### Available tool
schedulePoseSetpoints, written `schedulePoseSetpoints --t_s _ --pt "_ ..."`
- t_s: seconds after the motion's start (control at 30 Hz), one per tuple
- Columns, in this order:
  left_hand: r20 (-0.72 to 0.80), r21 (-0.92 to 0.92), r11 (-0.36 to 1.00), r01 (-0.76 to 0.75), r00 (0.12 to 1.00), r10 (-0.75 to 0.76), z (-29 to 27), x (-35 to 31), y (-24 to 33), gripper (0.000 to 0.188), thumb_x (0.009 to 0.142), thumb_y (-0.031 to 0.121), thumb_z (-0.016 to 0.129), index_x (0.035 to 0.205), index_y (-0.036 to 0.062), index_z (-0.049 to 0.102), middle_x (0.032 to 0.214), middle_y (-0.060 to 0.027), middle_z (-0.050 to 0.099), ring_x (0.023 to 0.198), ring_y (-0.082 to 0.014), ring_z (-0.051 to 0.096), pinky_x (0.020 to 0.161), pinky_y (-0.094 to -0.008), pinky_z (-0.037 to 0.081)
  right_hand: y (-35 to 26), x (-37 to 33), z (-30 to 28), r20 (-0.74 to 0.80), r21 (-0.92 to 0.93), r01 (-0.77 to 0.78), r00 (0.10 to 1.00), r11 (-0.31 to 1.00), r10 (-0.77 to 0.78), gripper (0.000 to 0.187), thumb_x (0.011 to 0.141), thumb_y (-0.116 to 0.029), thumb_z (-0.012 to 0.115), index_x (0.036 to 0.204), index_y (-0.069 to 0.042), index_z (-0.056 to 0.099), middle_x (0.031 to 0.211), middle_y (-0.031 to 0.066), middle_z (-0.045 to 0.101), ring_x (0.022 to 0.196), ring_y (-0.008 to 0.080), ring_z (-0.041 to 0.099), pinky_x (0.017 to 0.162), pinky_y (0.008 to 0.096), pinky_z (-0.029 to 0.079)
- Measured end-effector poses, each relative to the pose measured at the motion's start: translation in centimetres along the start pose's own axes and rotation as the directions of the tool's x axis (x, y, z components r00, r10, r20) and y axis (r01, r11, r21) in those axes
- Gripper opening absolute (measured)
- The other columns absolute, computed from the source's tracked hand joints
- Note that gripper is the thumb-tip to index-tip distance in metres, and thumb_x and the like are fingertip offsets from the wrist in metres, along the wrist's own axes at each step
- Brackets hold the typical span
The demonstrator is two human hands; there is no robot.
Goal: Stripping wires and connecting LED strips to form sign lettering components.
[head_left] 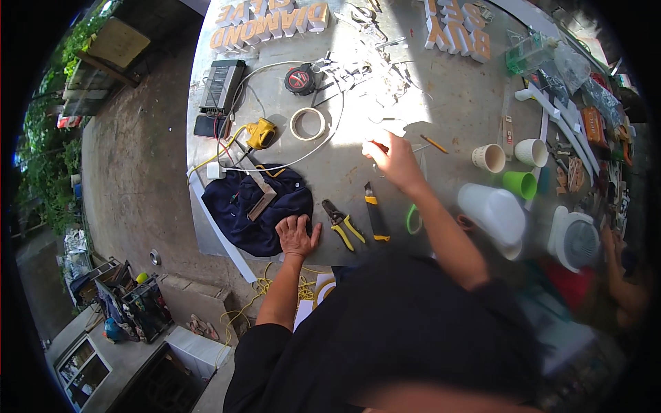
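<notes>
My left hand (296,236) lies flat, fingers apart, on the edge of a dark navy cloth (234,217). A bent metal piece (261,198) rests on that cloth. My right hand (394,162) is over the middle of the table, thumb and fingers pinched together in bright sunlight. Whatever is between them is too small or washed out to name. Between my hands lie yellow-handled snips (342,225) and a black and yellow utility knife (376,215). A pencil (434,143) lies right of my right hand, and a tape roll (294,125) to its left.
Far on the metal table (454,89) stand block letters (268,27) and a pile of white scraps (385,76). A tape measure (300,80), power supply (222,86) and looping cable are at left. Cups (488,158), a white container (492,210) and a fan (577,241) stand right, near another person (626,282).
</notes>
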State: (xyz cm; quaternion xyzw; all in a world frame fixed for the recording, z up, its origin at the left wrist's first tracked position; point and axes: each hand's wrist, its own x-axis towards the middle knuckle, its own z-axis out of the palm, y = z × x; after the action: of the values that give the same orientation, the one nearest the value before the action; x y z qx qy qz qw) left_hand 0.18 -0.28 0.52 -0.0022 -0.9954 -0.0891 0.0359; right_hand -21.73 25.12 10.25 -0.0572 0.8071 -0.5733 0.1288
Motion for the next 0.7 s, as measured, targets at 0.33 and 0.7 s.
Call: schedulePoseSetpoints --t_s 0.33,0.7 --pt "0.001 0.009 1.000 0.000 1.000 0.000 0.2 -0.1 -0.1 0.036 0.077 0.046 0.065 0.098 0.0185 0.057 0.096 -0.0061 0.044 0.098 -0.0278 0.042 0.087 -0.0410 0.032 4.4 4.0 3.7 -0.069 -0.278 0.276 0.950 0.920 -0.306 0.016 0.083 -0.011 0.058 0.094 -0.001 0.063 0.089 0.0141 0.065 0.079 0.0299 0.063 0.071 0.0360 0.049" --pt "-0.005 -0.015 1.000 -0.001 1.000 0.001 -0.4 0.3 0.0 0.034 0.077 0.042 0.067 0.097 0.0174 0.055 0.093 -0.0071 0.044 0.096 -0.0285 0.043 0.085 -0.0415 0.032 9.7 13.7 4.4 -0.178 -0.692 0.090 0.940 0.717 -0.290 0.037 0.076 -0.029 0.066 0.107 -0.010 0.061 0.115 0.0105 0.055 0.118 0.0289 0.045 0.095 0.0437 0.041"
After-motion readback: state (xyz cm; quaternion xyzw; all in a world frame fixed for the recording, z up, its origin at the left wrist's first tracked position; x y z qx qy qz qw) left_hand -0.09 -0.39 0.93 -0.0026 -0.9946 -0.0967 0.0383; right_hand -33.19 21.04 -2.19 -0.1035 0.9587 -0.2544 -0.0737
